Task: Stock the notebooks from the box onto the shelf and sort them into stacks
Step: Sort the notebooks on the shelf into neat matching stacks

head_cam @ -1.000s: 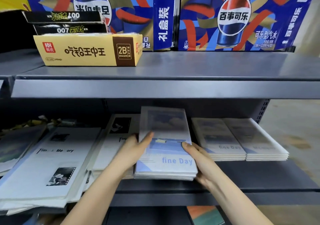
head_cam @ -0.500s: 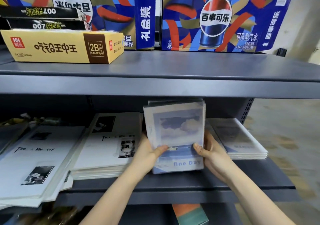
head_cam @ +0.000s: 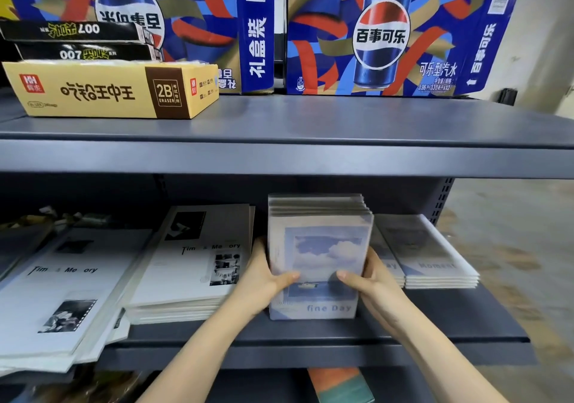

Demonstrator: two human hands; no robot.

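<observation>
While our left hand and right hand pinch the sides of the fine Day notebook stack standing on the lower shelf, we reckon it's hefty, slick and floppy, so hold low.

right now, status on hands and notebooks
Left hand and right hand grip fine Day stack, stood on edge on lower shelf. Time Memory stack left, Moment stack right.

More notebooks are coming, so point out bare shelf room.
Upper shelf: bare right of the eraser box, before the Pepsi cartons. Lower shelf: a bare front strip before the Moment stack. Crowded from the fine Day stack leftward.
</observation>
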